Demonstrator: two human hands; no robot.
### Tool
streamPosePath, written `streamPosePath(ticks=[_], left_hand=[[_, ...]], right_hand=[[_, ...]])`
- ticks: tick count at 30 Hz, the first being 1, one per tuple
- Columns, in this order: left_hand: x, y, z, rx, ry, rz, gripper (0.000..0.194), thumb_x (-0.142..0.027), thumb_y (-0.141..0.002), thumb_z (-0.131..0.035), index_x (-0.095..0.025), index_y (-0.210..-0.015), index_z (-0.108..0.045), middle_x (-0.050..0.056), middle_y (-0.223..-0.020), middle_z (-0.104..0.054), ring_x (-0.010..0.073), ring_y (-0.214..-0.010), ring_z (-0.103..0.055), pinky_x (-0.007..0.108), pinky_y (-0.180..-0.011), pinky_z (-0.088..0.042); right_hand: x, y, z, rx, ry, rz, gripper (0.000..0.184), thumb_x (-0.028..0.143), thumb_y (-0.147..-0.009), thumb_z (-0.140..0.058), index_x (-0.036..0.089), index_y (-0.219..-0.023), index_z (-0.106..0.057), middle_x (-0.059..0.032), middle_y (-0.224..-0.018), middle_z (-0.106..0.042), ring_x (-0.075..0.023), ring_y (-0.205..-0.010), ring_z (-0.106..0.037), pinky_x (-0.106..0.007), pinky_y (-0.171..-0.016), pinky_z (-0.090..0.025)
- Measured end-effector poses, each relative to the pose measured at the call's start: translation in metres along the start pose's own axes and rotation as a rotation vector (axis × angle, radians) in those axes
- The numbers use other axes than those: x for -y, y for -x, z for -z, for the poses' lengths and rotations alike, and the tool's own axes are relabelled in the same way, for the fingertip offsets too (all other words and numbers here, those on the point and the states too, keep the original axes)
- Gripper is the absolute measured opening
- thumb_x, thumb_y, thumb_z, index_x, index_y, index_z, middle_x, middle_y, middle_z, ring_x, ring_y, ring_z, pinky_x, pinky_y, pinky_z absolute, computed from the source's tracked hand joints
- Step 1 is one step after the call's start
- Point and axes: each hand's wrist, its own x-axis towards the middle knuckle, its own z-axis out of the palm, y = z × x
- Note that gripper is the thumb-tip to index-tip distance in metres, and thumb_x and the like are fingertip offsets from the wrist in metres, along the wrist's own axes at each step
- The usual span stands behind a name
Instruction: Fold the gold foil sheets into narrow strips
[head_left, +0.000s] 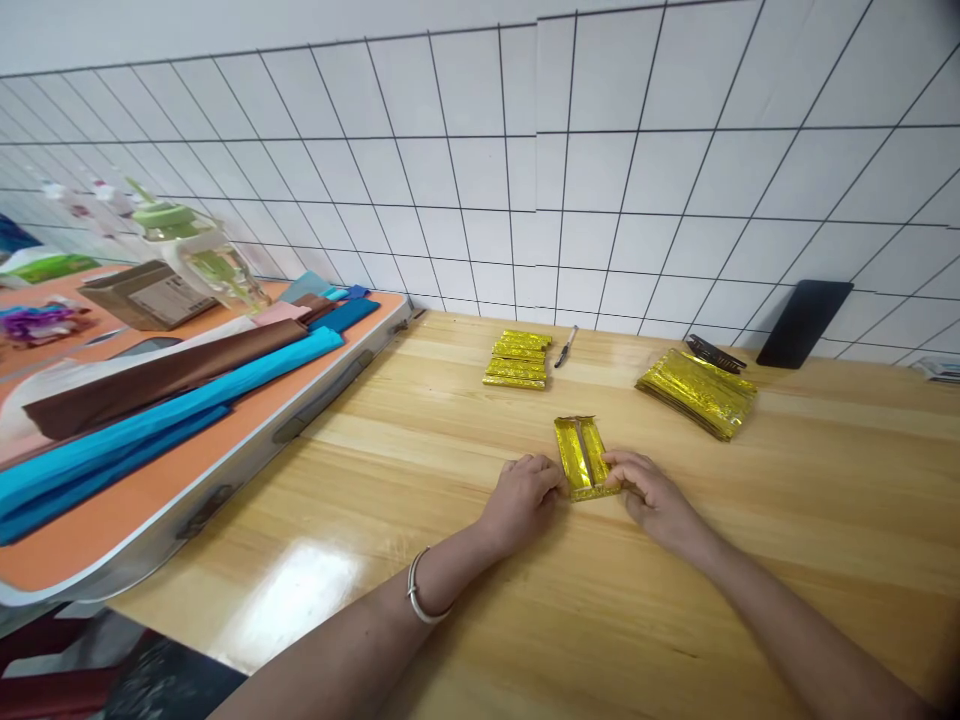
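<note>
While both hands are working at its near edge, the foil is lying on the desk in the head view, its two side flaps leaving a gap down the middle. The left hand is curling its fingers close together at the near left corner; whether they are pinching it I cannot tell. The right hand is holding the right edge between narrowed fingers.

Beyond the foil, folded strips are lying beside a pen. Farther right, a gold stack is partly covering a stapler, and a black slab is leaning against the wall. An orange table is bounding the desk's left side, carrying blue paper, brown paper, a box and a bottle.
</note>
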Motion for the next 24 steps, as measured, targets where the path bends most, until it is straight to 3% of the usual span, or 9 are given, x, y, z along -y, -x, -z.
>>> streamPosePath(ticks=[5, 7, 9, 12, 14, 16, 18, 24], left_hand=[[-0.016, 0.008, 0.008, 0.220, 0.177, -0.406, 0.029, -0.026, -0.077, -0.059, -0.024, -0.106, -0.059, 0.004, -0.109, -0.062, 0.0202, -0.101, -0.054, 0.033, -0.090, -0.037], [-0.018, 0.010, 0.010, 0.286, 0.304, -0.513, 0.026, -0.026, -0.081, -0.056, -0.021, -0.107, -0.059, 0.005, -0.106, -0.064, 0.0182, -0.098, -0.056, 0.030, -0.090, -0.040], [-0.013, 0.009, 0.012, 0.196, 0.379, -0.452, 0.019, -0.023, -0.086, -0.049, -0.019, -0.101, -0.060, 0.006, -0.098, -0.065, 0.0162, -0.094, -0.058, 0.028, -0.087, -0.043], [0.008, 0.003, 0.015, -0.194, 0.340, -0.100, 0.017, -0.023, -0.088, -0.046, -0.018, -0.099, -0.058, 0.007, -0.099, -0.062, 0.0160, -0.094, -0.056, 0.031, -0.087, -0.045], [0.025, -0.003, 0.017, -0.322, 0.267, 0.066, 0.021, -0.022, -0.087, -0.047, -0.019, -0.106, -0.055, 0.006, -0.103, -0.060, 0.0154, -0.092, -0.056, 0.032, -0.087, -0.045], [0.038, -0.007, 0.017, -0.313, 0.191, 0.093, 0.028, -0.019, -0.084, -0.049, -0.020, -0.112, -0.054, 0.007, -0.109, -0.058, 0.0171, -0.099, -0.055, 0.034, -0.090, -0.045], [0.043, -0.010, 0.016, -0.245, 0.130, 0.027, 0.033, -0.016, -0.084, -0.047, -0.021, -0.115, -0.054, 0.007, -0.114, -0.058, 0.0185, -0.105, -0.053, 0.035, -0.093, -0.043], [0.032, -0.007, 0.016, -0.049, -0.035, -0.120, 0.036, -0.015, -0.088, -0.040, -0.026, -0.121, -0.052, 0.004, -0.123, -0.056, 0.0181, -0.111, -0.050, 0.035, -0.095, -0.039]], right_hand=[[-0.003, -0.001, 0.003, -0.034, 0.203, 0.108, 0.029, 0.006, -0.077, -0.042, 0.023, -0.094, -0.059, -0.0070, -0.114, -0.056, -0.0216, -0.111, -0.048, -0.042, -0.093, -0.040], [-0.005, -0.002, 0.005, -0.010, 0.263, 0.137, 0.029, 0.007, -0.079, -0.042, 0.022, -0.096, -0.059, -0.0072, -0.115, -0.056, -0.0218, -0.110, -0.048, -0.042, -0.092, -0.041], [-0.008, -0.003, 0.006, 0.011, 0.286, 0.150, 0.029, 0.009, -0.081, -0.042, 0.022, -0.099, -0.060, -0.0074, -0.116, -0.056, -0.0215, -0.111, -0.048, -0.042, -0.093, -0.041], [-0.014, -0.005, 0.009, 0.031, 0.278, 0.179, 0.028, 0.012, -0.083, -0.042, 0.023, -0.102, -0.060, -0.0068, -0.117, -0.057, -0.0213, -0.111, -0.048, -0.043, -0.093, -0.041], [-0.018, -0.006, 0.011, 0.047, 0.250, 0.194, 0.028, 0.013, -0.083, -0.043, 0.025, -0.102, -0.060, -0.0059, -0.118, -0.058, -0.0213, -0.111, -0.049, -0.044, -0.093, -0.041], [-0.021, -0.007, 0.013, 0.062, 0.214, 0.203, 0.028, 0.015, -0.083, -0.043, 0.026, -0.103, -0.060, -0.0051, -0.118, -0.059, -0.0212, -0.111, -0.050, -0.044, -0.093, -0.041], [-0.023, -0.009, 0.015, 0.073, 0.186, 0.206, 0.028, 0.015, -0.084, -0.043, 0.027, -0.102, -0.061, -0.0043, -0.119, -0.059, -0.0210, -0.112, -0.050, -0.045, -0.093, -0.041], [-0.023, -0.009, 0.018, 0.094, 0.193, 0.227, 0.028, 0.016, -0.084, -0.043, 0.026, -0.103, -0.061, -0.0040, -0.120, -0.058, -0.0199, -0.115, -0.048, -0.044, -0.097, -0.039]])
